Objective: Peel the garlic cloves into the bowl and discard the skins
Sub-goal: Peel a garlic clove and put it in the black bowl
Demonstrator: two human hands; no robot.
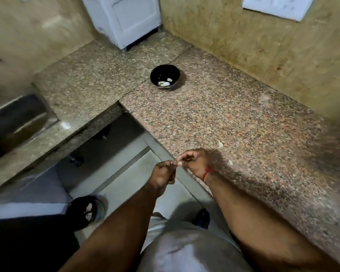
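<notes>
Both hands [165,173] [192,161] pinch garlic clove [179,163], bowl [166,77] well beyond.

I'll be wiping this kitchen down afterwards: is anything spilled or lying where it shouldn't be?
Two pale scraps, probably garlic skin, lie loose on the granite counter: one beyond the right hand, another beside it. The black bowl stands upright with its pale pieces inside, nothing spilled round it.

A home kitchen: granite counter [214,118], steel sink [18,118], tiled walls [263,46]
</notes>
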